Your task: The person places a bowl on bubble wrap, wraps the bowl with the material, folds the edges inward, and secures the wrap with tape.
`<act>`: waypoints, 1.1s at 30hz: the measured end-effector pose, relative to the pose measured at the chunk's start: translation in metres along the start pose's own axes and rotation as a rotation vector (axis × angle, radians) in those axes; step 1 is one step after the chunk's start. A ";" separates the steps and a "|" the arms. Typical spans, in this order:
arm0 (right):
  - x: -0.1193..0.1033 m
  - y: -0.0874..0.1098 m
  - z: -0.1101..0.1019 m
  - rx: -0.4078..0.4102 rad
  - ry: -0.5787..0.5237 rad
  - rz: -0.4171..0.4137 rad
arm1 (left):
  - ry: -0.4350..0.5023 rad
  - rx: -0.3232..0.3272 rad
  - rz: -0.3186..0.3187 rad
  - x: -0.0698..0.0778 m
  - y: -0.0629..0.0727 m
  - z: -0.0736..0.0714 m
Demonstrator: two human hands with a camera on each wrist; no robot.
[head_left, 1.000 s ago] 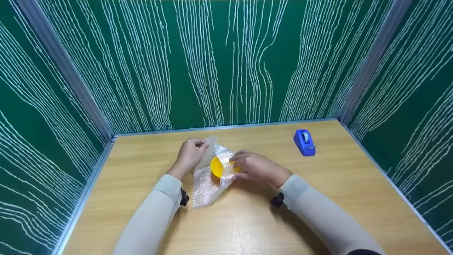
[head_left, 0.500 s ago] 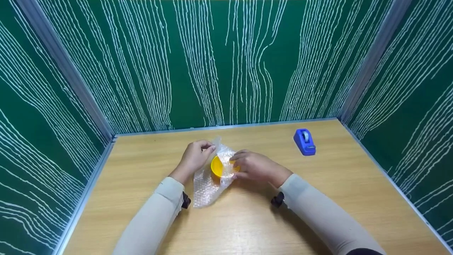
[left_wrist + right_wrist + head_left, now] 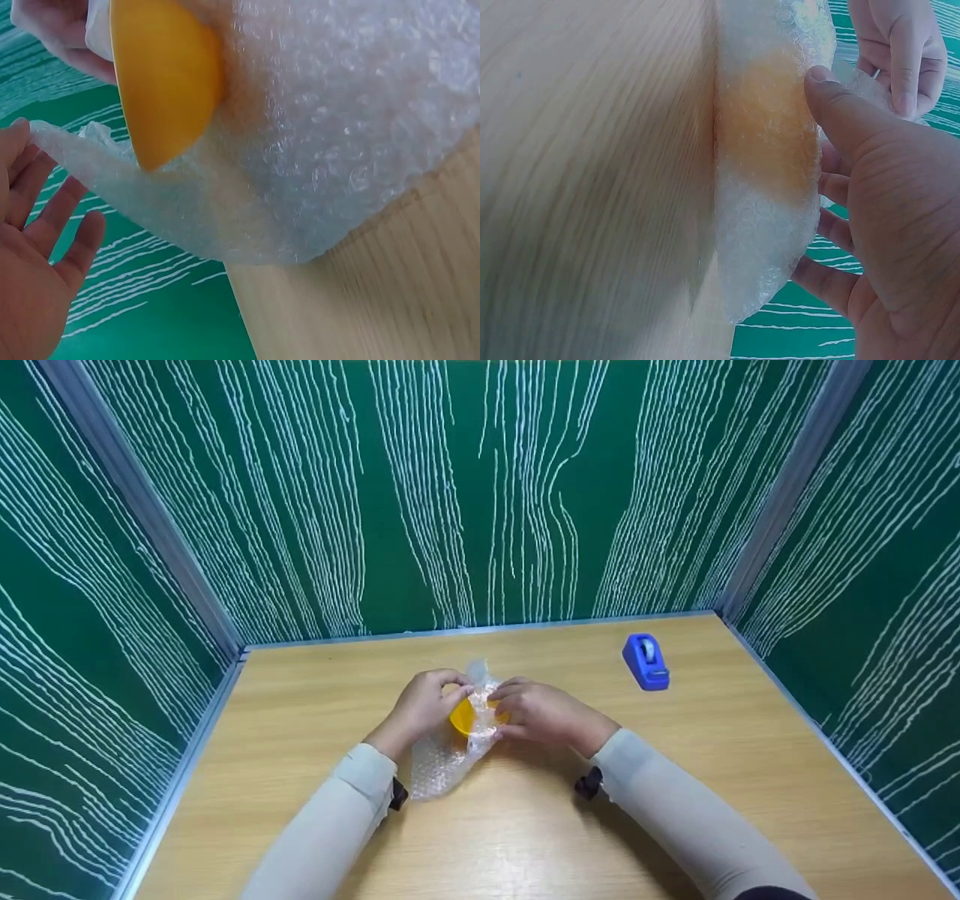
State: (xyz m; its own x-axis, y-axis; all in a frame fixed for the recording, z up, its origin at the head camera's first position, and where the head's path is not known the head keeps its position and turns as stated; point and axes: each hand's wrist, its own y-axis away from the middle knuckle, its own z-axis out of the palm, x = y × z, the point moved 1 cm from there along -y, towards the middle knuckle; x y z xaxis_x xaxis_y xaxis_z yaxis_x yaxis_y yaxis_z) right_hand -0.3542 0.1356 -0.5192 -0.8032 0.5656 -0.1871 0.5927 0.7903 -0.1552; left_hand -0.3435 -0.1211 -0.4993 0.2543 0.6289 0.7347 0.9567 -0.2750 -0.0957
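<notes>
1. near the middle of the wood-grained tabletop (image 3: 750, 720), a yellow bowl (image 3: 462, 718) sits on a sheet of bubble wrap (image 3: 439, 769), just between 2 hands.
2. the bowl looks upright, its base against the wrap and its mouth facing up; the wrap runs beneath it and also folds up over its right part, so that only the left part shows bare in the head view.
3. the left hand (image 3: 424, 705) is at the bowl's left, pinching an edge of the wrap between thumb and forefinger; in the left wrist view its other fingers are loosely bent and apart from one another, and the wrap hangs slack from the pinch.
4. the right hand (image 3: 544, 712) is at the bowl's right, its fingers curved and holding the folded wrap against the bowl; in the right wrist view the thumb presses the near face of the wrap, the bowl's colour shows through it as orange, and the other fingers are partly hidden behind.
5. 1 loose corner of the wrap spreads toward the person, flat on the tabletop, and another pokes up beyond the hands.
6. well apart from the hands, near the far right corner, stands a blue tape dispenser (image 3: 645, 661) with a roll in it.
7. green walls (image 3: 510, 495) with wavy white lines rise on 3 sides.
</notes>
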 end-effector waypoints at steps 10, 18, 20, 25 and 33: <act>0.000 0.001 0.000 -0.003 -0.006 0.030 | -0.036 -0.055 0.032 0.004 0.007 0.011; 0.000 0.000 0.001 0.026 -0.012 0.016 | -0.090 -0.060 0.076 0.007 0.010 0.021; 0.001 0.000 0.002 0.031 -0.014 0.008 | -0.092 -0.060 0.080 0.007 0.011 0.022; 0.001 0.000 0.004 0.061 -0.031 0.000 | -0.107 -0.064 0.083 0.006 0.012 0.027; 0.000 0.004 0.004 0.117 -0.031 -0.003 | -0.125 -0.089 0.061 0.002 0.011 0.032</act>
State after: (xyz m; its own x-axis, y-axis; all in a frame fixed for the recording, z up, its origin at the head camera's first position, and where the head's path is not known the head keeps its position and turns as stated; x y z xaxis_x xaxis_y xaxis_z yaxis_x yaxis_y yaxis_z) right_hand -0.3516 0.1384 -0.5239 -0.8038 0.5541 -0.2165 0.5946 0.7580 -0.2679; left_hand -0.3278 -0.0995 -0.5209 0.3325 0.6929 0.6398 0.9240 -0.3751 -0.0740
